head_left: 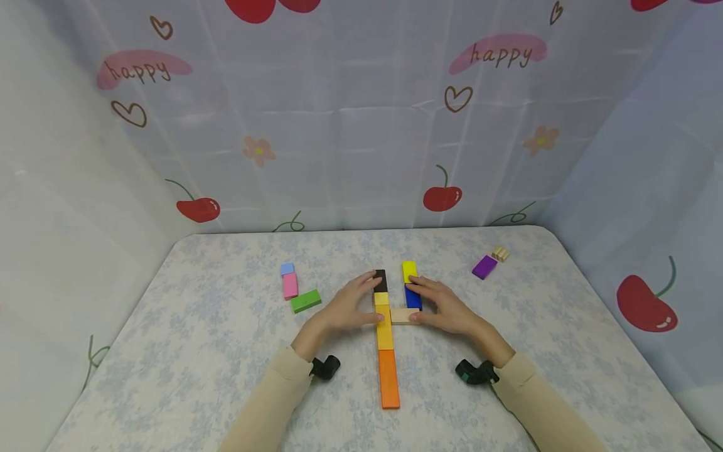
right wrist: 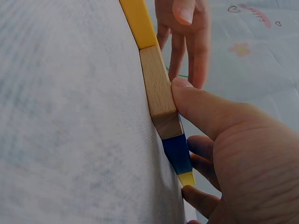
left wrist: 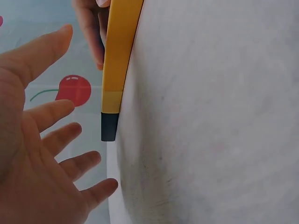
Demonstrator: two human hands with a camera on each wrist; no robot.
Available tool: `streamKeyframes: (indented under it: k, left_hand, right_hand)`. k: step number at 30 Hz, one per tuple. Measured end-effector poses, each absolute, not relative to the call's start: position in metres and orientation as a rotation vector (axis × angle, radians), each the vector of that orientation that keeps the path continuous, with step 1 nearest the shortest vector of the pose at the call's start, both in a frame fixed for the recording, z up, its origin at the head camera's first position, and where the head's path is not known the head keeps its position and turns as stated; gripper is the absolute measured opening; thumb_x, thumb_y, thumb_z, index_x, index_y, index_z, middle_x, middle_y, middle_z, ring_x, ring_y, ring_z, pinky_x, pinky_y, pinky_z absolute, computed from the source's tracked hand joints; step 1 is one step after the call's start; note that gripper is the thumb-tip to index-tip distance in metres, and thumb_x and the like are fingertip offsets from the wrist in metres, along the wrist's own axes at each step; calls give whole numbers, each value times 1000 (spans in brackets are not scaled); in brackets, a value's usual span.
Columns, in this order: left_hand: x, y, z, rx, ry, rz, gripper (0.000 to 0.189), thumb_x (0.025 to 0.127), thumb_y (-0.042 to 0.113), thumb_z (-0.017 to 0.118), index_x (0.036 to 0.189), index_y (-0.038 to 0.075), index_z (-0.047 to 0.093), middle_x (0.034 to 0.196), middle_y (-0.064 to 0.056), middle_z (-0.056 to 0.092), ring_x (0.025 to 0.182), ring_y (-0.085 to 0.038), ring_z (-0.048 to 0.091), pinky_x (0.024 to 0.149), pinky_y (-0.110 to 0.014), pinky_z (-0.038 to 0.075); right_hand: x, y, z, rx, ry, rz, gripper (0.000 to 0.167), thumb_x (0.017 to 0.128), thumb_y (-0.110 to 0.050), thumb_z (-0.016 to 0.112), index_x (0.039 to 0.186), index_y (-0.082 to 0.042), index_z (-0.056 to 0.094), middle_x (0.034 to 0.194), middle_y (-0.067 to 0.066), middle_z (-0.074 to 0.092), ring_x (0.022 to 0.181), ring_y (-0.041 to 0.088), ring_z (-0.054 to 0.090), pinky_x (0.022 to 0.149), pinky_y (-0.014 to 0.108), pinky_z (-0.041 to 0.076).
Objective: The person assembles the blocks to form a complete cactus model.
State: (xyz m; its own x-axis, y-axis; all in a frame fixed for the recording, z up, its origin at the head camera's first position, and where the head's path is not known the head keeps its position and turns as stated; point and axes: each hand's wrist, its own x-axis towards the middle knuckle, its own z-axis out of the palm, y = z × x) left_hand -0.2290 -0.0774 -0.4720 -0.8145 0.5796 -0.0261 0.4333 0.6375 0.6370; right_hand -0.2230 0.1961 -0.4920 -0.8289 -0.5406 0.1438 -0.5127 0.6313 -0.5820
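A straight column of blocks lies on the table: an orange block [head_left: 388, 380], an amber block [head_left: 385, 336], a small light-yellow block [head_left: 381, 299] and a black block [head_left: 381, 282]. My left hand [head_left: 343, 307] spreads over its left side, fingers extended, thumb over the amber block and fingertips by the black one. From the amber block a plain wooden block [right wrist: 158, 84] sticks out to the right. Beyond it a blue block [right wrist: 177, 153] and a bright yellow block [head_left: 409, 270] stand in line. My right hand [head_left: 450, 309] touches the wooden block with its thumb, its loosely extended fingers alongside the blue one.
To the left lie a light-blue block [head_left: 287, 269], a pink block [head_left: 290, 286] and a green block [head_left: 306, 301]. At the back right are a purple block [head_left: 484, 267] and a small ridged wooden piece [head_left: 500, 253]. A printed curtain [head_left: 350, 169] hangs behind the table.
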Motion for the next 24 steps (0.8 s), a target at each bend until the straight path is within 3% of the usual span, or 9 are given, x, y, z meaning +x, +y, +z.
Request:
streamKeyframes:
  k: [8,14,24]
  left_hand:
    - [-215,-80,-475,1008,2632,812,74,88,44,70,150,16,42,163,-8,23,150,-42,12,114,-66,18]
    - [-212,-81,-477,998,2613,740,73,87,49,69,149,20,43,164,-5,19,151,-39,8,116,-66,12]
    - [-209,-80,-479,988,2631,734,69,87,49,68,147,20,48,163,-5,23,151,-38,14,117,-64,9]
  right_hand:
    - [-223,197,-493,-908,2793,-978,66,88,-36,72,143,-8,50,154,18,38,142,43,33,110,67,26]
    - [-222,197,-492,-876,2774,-990,67,87,-36,73,144,-10,50,155,16,37,144,41,31,112,66,25]
    - [-222,196,-491,-904,2796,-961,67,88,-37,72,144,-9,49,154,17,39,143,42,31,111,66,25]
